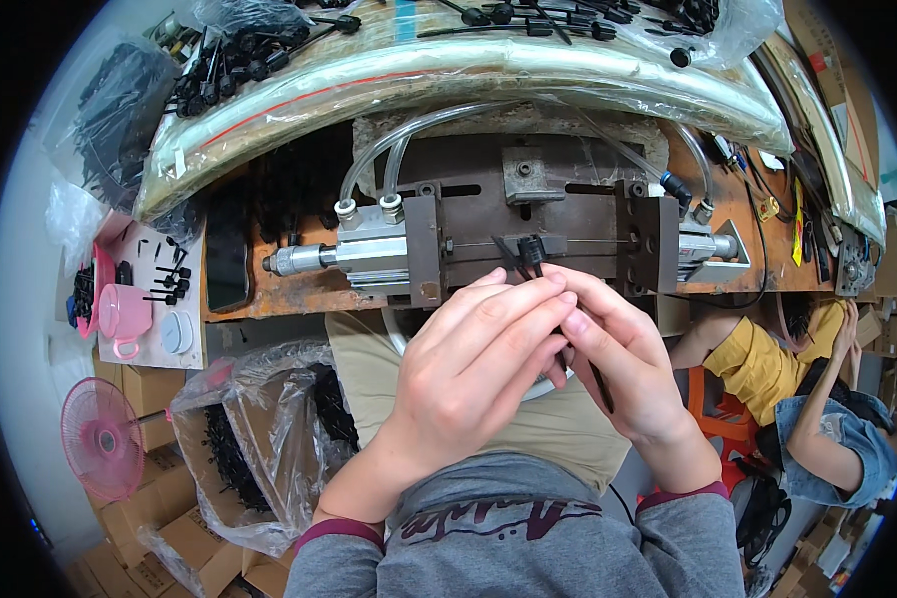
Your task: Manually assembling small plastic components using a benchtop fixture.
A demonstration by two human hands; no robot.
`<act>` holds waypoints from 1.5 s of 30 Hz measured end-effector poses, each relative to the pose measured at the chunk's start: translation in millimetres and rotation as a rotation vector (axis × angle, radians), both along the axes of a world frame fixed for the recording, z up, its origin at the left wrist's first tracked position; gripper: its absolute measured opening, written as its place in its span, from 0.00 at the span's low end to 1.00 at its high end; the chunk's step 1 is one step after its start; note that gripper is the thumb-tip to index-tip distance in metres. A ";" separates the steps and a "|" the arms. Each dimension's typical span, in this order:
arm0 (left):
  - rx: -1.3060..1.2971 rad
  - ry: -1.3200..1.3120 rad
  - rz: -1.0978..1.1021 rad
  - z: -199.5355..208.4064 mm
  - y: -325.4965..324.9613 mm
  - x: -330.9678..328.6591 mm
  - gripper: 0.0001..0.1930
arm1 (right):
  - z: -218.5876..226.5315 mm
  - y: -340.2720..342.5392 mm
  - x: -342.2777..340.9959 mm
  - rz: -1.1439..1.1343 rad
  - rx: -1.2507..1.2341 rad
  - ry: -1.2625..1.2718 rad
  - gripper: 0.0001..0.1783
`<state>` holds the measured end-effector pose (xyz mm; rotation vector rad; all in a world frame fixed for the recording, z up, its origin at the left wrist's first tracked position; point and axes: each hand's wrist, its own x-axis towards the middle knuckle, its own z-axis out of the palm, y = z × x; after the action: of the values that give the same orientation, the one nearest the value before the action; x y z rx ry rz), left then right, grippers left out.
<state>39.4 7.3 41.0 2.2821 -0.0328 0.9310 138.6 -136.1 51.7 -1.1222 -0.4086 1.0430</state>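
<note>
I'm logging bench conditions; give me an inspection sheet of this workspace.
Surface: brown wooden bench under a dark metal fixture.
Job's things: black plastic-looking part with cylindrical head; silver metal cylinders flank the fixture.
Clutter: loose slim black rods heaped on the plastic-wrapped ledge beyond.
Hands: left hand and right hand meet at the part; exact grip hidden.
Cables: clear plastic tubes arch to the cylinders; thin black cable curves at right.
Surroundings: round pink fan and brown cardboard boxes at left; another person in yellow clothing at right.

Metal blocks [426, 254] flank a gap open toward the fingers [488, 324].
</note>
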 end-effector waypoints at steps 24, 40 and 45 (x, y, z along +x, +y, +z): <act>-0.654 0.196 -0.123 20.4 10.5 -20.3 0.17 | -12.1 -7.5 11.0 -0.161 0.086 -1.444 0.24; -0.091 0.081 -0.012 -31.1 -9.4 -3.1 0.18 | -29.1 -28.3 11.9 -0.442 0.069 -1.061 0.20; 0.192 0.140 0.090 -35.5 -9.9 5.7 0.15 | -30.9 -27.1 7.5 -0.459 0.117 -0.985 0.18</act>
<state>45.1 -2.7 5.6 2.5402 0.0437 0.8415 146.1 -163.2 20.8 -1.4827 -0.9144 0.0016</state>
